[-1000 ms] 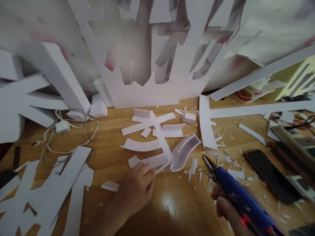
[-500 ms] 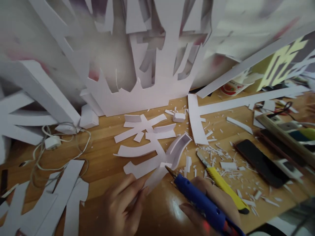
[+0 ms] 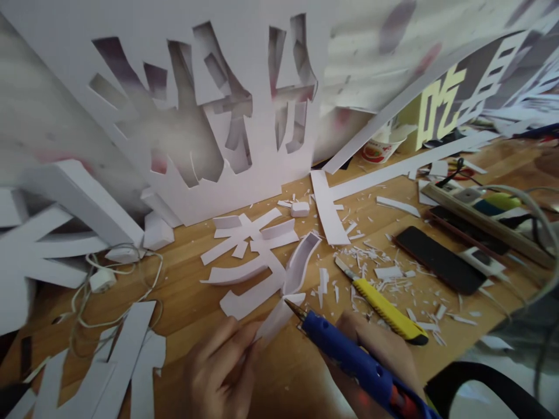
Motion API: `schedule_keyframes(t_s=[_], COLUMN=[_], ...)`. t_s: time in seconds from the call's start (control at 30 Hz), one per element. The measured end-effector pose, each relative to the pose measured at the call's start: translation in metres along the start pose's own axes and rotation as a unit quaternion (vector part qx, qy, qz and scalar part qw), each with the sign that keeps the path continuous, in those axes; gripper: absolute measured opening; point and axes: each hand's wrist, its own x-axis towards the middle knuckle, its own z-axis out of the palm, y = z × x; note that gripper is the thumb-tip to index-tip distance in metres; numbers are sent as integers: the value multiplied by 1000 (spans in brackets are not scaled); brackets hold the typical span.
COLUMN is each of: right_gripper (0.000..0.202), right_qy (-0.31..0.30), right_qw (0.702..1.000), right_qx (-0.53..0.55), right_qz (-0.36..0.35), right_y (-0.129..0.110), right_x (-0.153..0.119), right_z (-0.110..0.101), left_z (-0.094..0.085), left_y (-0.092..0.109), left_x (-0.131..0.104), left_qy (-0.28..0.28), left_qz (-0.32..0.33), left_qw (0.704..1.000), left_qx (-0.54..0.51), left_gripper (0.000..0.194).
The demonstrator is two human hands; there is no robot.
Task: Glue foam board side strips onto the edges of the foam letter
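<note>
My left hand (image 3: 222,364) pinches a narrow white foam-board strip (image 3: 276,320) between thumb and fingers, its far end up by the cut-out character. In my right hand (image 3: 375,355) is a blue hot glue gun (image 3: 345,349), gripped round its body. The gun's metal tip points left and meets or nearly meets the strip's far end; I cannot tell which. Just beyond lies a white foam-board character (image 3: 257,291) flat on the table, several upright strips standing along its edges. A curved upright strip (image 3: 303,262) rises on its right side.
A yellow utility knife (image 3: 388,311) lies right of the glue gun among white scraps. Farther right are a black phone (image 3: 441,259) and a power strip (image 3: 484,224). White cables (image 3: 102,280) and cut board pieces (image 3: 117,361) lie left. A stencilled board (image 3: 244,180) stands behind.
The camera view has shifted, showing more of the standing board. My hands keep hold of the strip and glue gun; the gun's tip sits slightly farther left along the strip's end.
</note>
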Motion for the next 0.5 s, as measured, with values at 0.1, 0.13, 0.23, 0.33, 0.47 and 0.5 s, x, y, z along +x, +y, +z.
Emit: schedule_keyframes(t_s=[0.1,0.13,0.23,0.33,0.47,0.5], right_gripper=[24,23,21,22,23,23], right_qy=[-8,-9,-12,-10,-14,-13], right_qw=[1000,1000,1000,1000,1000,1000], right_qx=[-8,-10,-14,-18,-17,-14], right_qz=[-6,-6,-6,-2,2,2], right_y=[2,3,3,2,1,1], right_x=[-6,-8,-10,-11,-12,-12], right_z=[-3,-4,-6,-7,-8,-8], left_z=[-1,-1,-2,-1,-2,-3], left_y=[2,3,6,7,8,8], left_x=[-1,-1,-1,0,0,0], left_qy=[5,4,5,10,-2,-3], left_qz=[6,6,12,10,2,5], left_qw=[1000,1000,1000,1000,1000,1000], left_qx=[-5,-4,-9,-21,-30,-30], left_gripper=[12,12,13,15,14,14])
